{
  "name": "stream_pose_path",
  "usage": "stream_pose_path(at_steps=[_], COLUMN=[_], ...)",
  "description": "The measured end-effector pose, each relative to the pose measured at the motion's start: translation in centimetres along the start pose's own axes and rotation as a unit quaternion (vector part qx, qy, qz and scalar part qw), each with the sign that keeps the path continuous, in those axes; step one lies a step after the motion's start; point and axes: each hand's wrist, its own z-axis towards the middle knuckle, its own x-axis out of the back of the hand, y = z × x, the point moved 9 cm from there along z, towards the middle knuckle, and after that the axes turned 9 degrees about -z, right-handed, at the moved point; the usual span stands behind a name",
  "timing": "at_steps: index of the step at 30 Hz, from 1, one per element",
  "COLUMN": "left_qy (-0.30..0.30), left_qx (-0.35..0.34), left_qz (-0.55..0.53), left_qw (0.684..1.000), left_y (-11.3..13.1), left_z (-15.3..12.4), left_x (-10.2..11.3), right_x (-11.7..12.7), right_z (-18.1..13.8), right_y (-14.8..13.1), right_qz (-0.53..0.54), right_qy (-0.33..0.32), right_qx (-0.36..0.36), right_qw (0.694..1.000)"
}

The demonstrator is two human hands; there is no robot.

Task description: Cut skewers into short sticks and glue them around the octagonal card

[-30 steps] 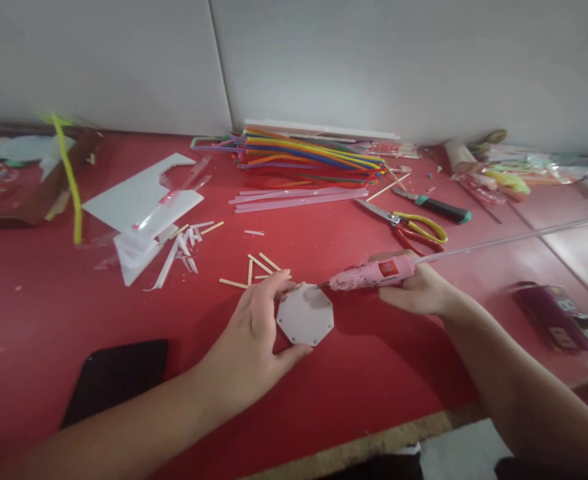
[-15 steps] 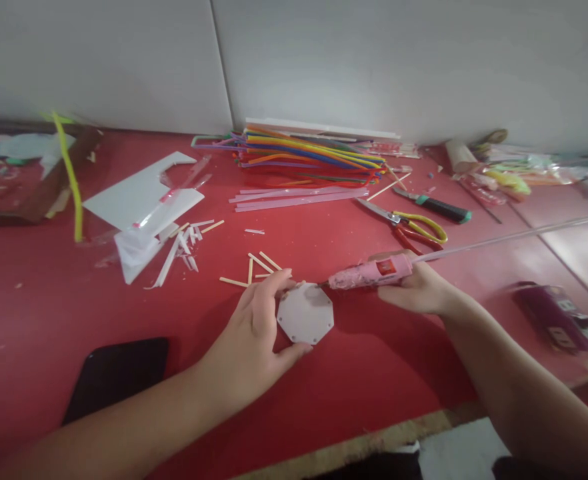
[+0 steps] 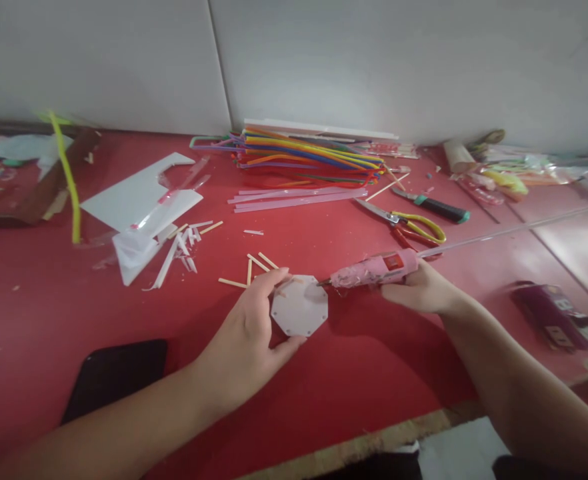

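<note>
Head view: an octagonal plate (image 3: 300,310) is held by the left grip (image 3: 251,333), a pink glue gun (image 3: 367,271) by the right grip (image 3: 421,290).

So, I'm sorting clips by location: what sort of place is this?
Probably a craft workspace; whether home or workshop, I can't tell. The signs: a pink hot-glue gun in the right hand, a bundle of multicoloured pipe cleaners, and scissors on the red tabletop.

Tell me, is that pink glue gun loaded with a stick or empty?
Loaded, it appears: a long translucent stick runs out from the rear of the pink glue gun, held in the right hand.
</note>
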Motion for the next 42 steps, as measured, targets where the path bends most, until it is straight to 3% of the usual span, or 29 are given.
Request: stream_pose_path(at_steps=[20,28,36,42], left_qy=[0.003,0.008,0.037,0.045], left_qx=[0.002,0.052,0.018,0.107], left_qz=[-0.022,-0.126,-0.260,-0.352], left_qw=[1.000,0.991,0.965,0.929], left_y=[0.2,-0.8,0.0,-0.8], left_z=[0.3,0.2,0.5,0.8], left_x=[0.2,-0.1,0.1,0.3], right_x=[0.1,0.3,0.5,1.0], right_z=[0.1,0.2,0.0,-0.1], right_y=[-0.5,-1.6,-1.6,-1.0], right_qz=[-0.012,-0.015,-0.017,0.024], right_qy=[0.018,0.042,0.052,0.068], right_qx=[0.009,0.024,0.015,-0.008], right_qw=[1.000,0.999,0.998,0.997])
